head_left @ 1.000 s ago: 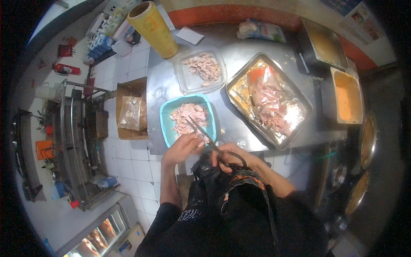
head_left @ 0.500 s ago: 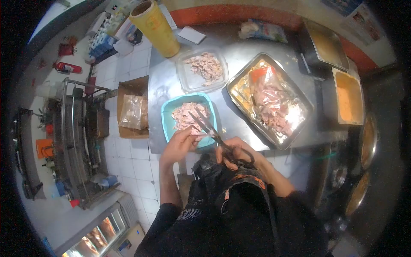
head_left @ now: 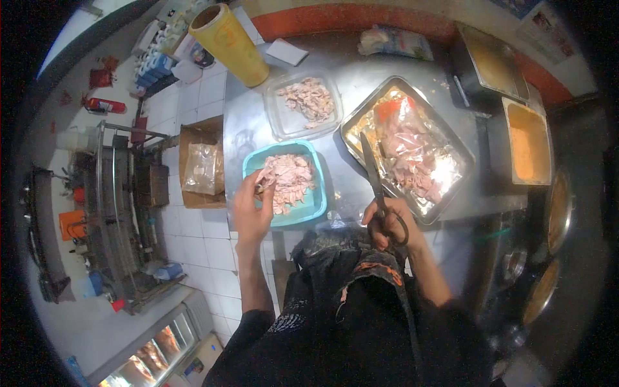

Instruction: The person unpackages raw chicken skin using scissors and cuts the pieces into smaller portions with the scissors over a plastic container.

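A turquoise basin (head_left: 318, 209) holds pale meat pieces (head_left: 288, 175). My left hand (head_left: 254, 205) is at the basin's left side, its fingertips at the edge of the meat; whether anything is between them is too small to tell. My right hand (head_left: 391, 222) grips the handles of dark scissors (head_left: 373, 169), whose blades point up over the left edge of the metal tray (head_left: 456, 141). In that tray lie foil, a plastic-wrapped piece and sliced meat (head_left: 412, 169). Behind the basin, a clear container (head_left: 278, 121) holds more meat pieces (head_left: 308, 102).
A yellow roll (head_left: 233, 51) stands at the back left beside a white pad (head_left: 287, 52). At the back lies a plastic bag (head_left: 401, 44). Two deep metal pans (head_left: 485, 50) (head_left: 527, 143) stand on the right. A cardboard box (head_left: 193, 198) is left of the table.
My left hand has moved left and up to the basin's left side. My right hand has moved right with the scissors, away from the basin toward the tray.
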A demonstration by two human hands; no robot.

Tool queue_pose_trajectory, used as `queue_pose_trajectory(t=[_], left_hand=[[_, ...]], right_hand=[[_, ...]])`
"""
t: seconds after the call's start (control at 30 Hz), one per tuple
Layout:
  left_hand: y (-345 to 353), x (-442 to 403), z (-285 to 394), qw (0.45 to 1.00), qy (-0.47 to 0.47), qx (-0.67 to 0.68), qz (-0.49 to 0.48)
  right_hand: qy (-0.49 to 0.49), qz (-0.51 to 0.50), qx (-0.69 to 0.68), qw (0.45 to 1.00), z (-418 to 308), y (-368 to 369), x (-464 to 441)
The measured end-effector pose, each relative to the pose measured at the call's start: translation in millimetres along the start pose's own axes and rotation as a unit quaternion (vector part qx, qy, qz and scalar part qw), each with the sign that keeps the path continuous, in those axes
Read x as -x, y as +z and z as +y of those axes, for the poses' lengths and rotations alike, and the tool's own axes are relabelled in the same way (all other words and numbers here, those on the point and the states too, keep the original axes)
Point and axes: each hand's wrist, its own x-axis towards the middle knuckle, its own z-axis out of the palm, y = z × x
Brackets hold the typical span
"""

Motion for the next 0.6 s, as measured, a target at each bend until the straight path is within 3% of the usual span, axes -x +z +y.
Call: queue_pose_trajectory(t=[0.1,0.13,0.23,0.33,0.47,0.5,0.57,0.6], left_hand=[[19.6,-3.8,-13.7,0.988,-0.094,-0.032,-0.121],[16.4,-3.9,-24.0,0.975,-0.064,-0.080,-0.198],[12.2,-6.0,-21.8,0.979,0.003,-0.101,-0.175],[7.7,-13.2,-8.0,0.984,-0.009,-0.119,-0.136],[33.6,-33.7,27.7,0.998,0.010,-0.022,-0.060],[47.9,-37.2,35.9,0.995,0.024,0.003,-0.094],[80.3,-42.6,57.1,0.985,0.052,0.048,-0.157],[100.5,-43.0,76.7,0.978,0.078,0.067,-0.182]], right_hand=[[-0.009,0.013,-0.010,1.000,6.3,-3.1,2.7],[-0.013,0.017,-0.013,1.000,7.7,-4.4,2.9],[-0.031,0.045,-0.002,0.999,4.8,-7.7,12.4],[-0.055,0.092,-0.017,0.994,6.3,-20.0,21.3],[-0.148,0.203,-0.010,0.968,3.8,-39.7,42.8],[-0.160,0.190,-0.034,0.968,8.9,-54.7,53.0],[-0.283,0.176,-0.081,0.939,-0.9,-61.7,58.9],[-0.289,0.195,-0.050,0.936,-5.7,-66.9,70.9]])
